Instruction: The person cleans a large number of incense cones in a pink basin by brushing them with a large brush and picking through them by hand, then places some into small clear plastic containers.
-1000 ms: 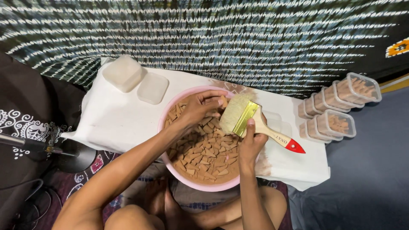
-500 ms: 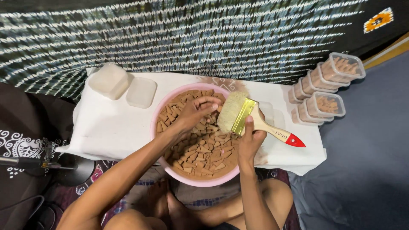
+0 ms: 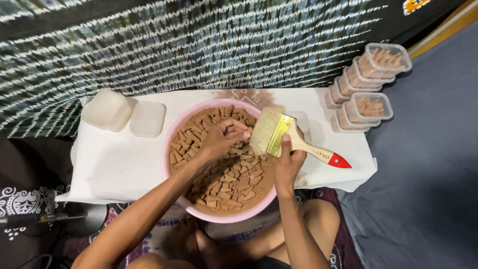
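Comparing with the frame half a second before, little had shifted: the brush's bristles had tipped further over the basin, and the left fingers had curled tighter. One white cloth-covered table (image 3: 114,164) stretched away on both sides of the hands, and one pink basin (image 3: 172,137) sat on it directly under them, heaped with small brown wedge-shaped pieces (image 3: 234,184), too many to count. Well off beyond the right hand stood clear lidded tubs (image 3: 371,107), at least six in two rows, filled with the same brown pieces; well off beyond the left hand sat one empty white tub (image 3: 105,109) with its single lid (image 3: 147,118) just beside it. The right hand (image 3: 290,167) was clenched around the wooden handle of one wide paintbrush (image 3: 294,138), its pale bristles hanging over the basin. The left hand (image 3: 224,138), half closed, pinched at the pieces in the basin with its fingertips.
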